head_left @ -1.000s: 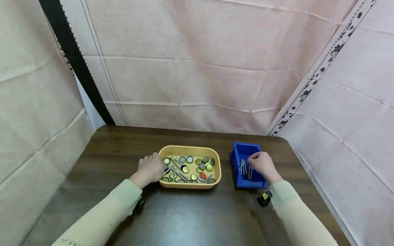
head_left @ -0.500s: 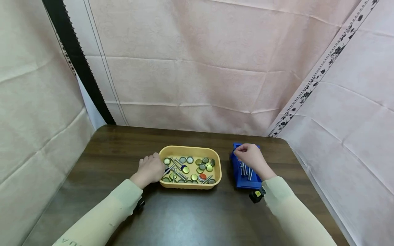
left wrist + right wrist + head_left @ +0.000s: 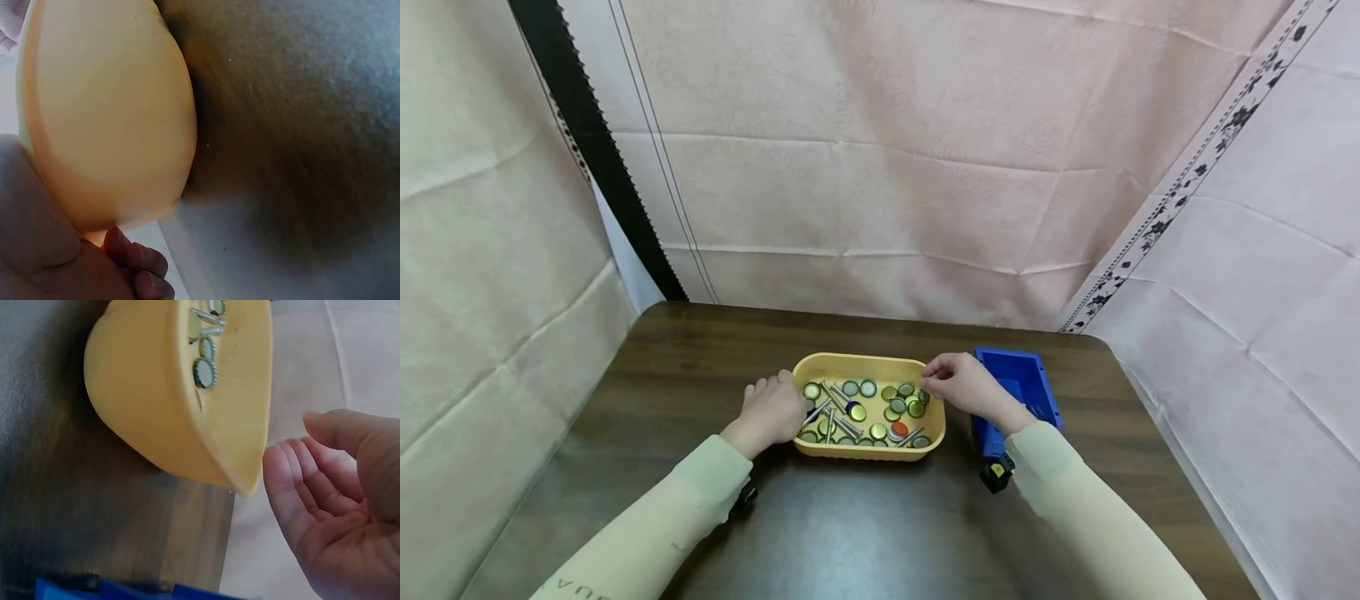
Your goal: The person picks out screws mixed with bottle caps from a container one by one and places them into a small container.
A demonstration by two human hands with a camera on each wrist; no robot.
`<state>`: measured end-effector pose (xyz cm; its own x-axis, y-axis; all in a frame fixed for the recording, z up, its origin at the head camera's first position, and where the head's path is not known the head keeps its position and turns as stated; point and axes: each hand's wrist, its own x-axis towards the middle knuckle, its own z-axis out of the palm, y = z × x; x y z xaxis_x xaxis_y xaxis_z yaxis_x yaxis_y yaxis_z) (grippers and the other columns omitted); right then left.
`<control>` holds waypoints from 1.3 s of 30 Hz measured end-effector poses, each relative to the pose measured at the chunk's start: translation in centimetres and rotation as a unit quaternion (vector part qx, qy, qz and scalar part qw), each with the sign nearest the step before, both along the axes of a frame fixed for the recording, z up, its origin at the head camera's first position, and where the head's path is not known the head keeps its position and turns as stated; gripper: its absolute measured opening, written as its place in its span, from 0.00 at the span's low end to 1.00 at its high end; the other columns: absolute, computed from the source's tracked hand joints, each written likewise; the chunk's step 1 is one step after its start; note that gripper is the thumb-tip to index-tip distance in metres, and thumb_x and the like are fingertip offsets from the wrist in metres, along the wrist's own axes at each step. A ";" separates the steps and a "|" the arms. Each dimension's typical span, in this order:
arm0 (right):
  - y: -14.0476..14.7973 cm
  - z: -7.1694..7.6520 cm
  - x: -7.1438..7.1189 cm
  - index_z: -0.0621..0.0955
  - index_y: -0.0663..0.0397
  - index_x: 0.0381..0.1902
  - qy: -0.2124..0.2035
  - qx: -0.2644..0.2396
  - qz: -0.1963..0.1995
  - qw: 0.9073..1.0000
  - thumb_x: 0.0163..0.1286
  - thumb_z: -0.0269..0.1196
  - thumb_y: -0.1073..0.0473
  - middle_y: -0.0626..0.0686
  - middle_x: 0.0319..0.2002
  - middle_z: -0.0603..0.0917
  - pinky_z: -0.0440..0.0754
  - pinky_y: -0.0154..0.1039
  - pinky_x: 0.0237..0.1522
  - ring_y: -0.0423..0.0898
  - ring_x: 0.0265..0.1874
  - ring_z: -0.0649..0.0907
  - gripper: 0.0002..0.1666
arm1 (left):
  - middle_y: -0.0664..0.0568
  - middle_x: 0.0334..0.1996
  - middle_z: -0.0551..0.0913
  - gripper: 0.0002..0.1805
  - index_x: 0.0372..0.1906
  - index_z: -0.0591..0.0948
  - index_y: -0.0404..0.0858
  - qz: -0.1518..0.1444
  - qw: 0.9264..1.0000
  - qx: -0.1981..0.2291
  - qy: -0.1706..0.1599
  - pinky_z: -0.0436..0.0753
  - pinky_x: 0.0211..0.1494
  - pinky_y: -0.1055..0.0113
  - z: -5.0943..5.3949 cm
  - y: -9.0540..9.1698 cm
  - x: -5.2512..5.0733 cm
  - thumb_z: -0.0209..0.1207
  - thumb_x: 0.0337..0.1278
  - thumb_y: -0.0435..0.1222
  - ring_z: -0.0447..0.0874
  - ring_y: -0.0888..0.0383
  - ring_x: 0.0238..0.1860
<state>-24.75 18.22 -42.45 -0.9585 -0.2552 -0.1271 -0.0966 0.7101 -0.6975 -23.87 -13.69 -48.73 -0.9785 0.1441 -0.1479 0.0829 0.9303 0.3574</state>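
A yellow plastic tub (image 3: 865,452) stands on the table with several bottle caps (image 3: 916,408) and metal screws (image 3: 848,427) lying mixed inside. My left hand (image 3: 771,410) grips the tub's left end, and in the left wrist view its fingers (image 3: 140,259) curl at the tub's outer wall (image 3: 119,125). Over the tub's right rim hovers my right hand (image 3: 966,385). Seen from the right wrist, its fingers are loosely bent, with thumb and fingertips apart and nothing between them. A blue bin (image 3: 1018,367) is to the right of the tub, partly covered by my right forearm, which hides its contents.
The brown wooden table (image 3: 850,533) has rounded back corners. Pale cloth (image 3: 880,208) hangs behind it and along both sides. A narrow strip of table separates the tub from the blue bin. Small black wrist cameras sit under both sleeves.
My right hand has moved left from inside the blue bin, across its far part, to the tub's right rim. The left hand keeps its grip on the tub.
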 end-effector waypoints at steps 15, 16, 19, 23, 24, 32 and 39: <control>-0.6 -0.1 0.7 0.84 0.51 0.41 -0.061 -0.045 0.017 0.997 0.66 0.66 0.53 0.56 0.38 0.84 0.81 0.49 0.45 0.56 0.40 0.84 0.10 | 0.44 0.29 0.70 0.14 0.39 0.66 0.32 0.000 1.000 0.003 0.000 0.62 0.42 0.51 0.2 0.2 0.2 0.45 0.70 0.42 0.66 0.44 0.34; -0.6 -0.2 0.7 0.84 0.51 0.42 -0.069 -0.055 0.018 0.996 0.66 0.66 0.52 0.57 0.39 0.84 0.80 0.50 0.46 0.57 0.41 0.84 0.11 | 0.43 0.28 0.70 0.14 0.39 0.66 0.32 0.000 1.000 0.004 0.002 0.63 0.42 0.51 0.2 0.2 0.2 0.45 0.70 0.42 0.66 0.44 0.34; -0.9 -0.5 0.7 0.83 0.52 0.43 -0.083 -0.071 0.026 0.994 0.66 0.66 0.51 0.60 0.42 0.83 0.79 0.53 0.48 0.58 0.42 0.84 0.13 | 0.44 0.28 0.70 0.15 0.39 0.66 0.32 0.000 1.000 0.003 0.004 0.63 0.42 0.52 0.2 0.1 0.1 0.46 0.69 0.42 0.66 0.44 0.34; -1.8 -0.9 0.6 0.83 0.56 0.45 -0.087 -0.077 0.048 0.992 0.68 0.64 0.52 0.60 0.44 0.83 0.79 0.53 0.48 0.59 0.43 0.83 0.14 | 0.44 0.28 0.70 0.15 0.39 0.66 0.32 0.002 1.000 0.003 0.003 0.63 0.42 0.52 0.1 0.1 0.1 0.45 0.70 0.42 0.66 0.45 0.34; -2.0 -1.1 0.6 0.83 0.57 0.45 -0.086 -0.077 0.055 0.992 0.68 0.64 0.53 0.60 0.43 0.83 0.79 0.53 0.48 0.58 0.43 0.83 0.14 | 0.43 0.28 0.70 0.14 0.39 0.66 0.32 0.003 1.000 0.004 0.003 0.63 0.42 0.52 0.0 0.1 0.0 0.45 0.69 0.42 0.66 0.44 0.34; -3.7 -1.6 0.1 0.84 0.54 0.35 -0.087 0.012 0.106 0.990 0.63 0.68 0.59 0.49 0.31 0.84 0.80 0.43 0.37 0.49 0.31 0.81 0.05 | 0.44 0.28 0.70 0.14 0.39 0.66 0.32 0.002 1.000 0.007 0.005 0.63 0.42 0.51 0.0 0.1 -0.1 0.46 0.69 0.42 0.66 0.44 0.35; -4.7 -1.8 0.4 0.83 0.53 0.27 -0.040 0.197 0.154 0.967 0.60 0.69 0.63 0.46 0.24 0.76 0.75 0.36 0.26 0.43 0.23 0.75 0.05 | 0.43 0.29 0.70 0.15 0.40 0.66 0.32 0.006 1.000 0.003 0.000 0.63 0.43 0.51 0.0 0.1 0.0 0.46 0.69 0.42 0.66 0.44 0.35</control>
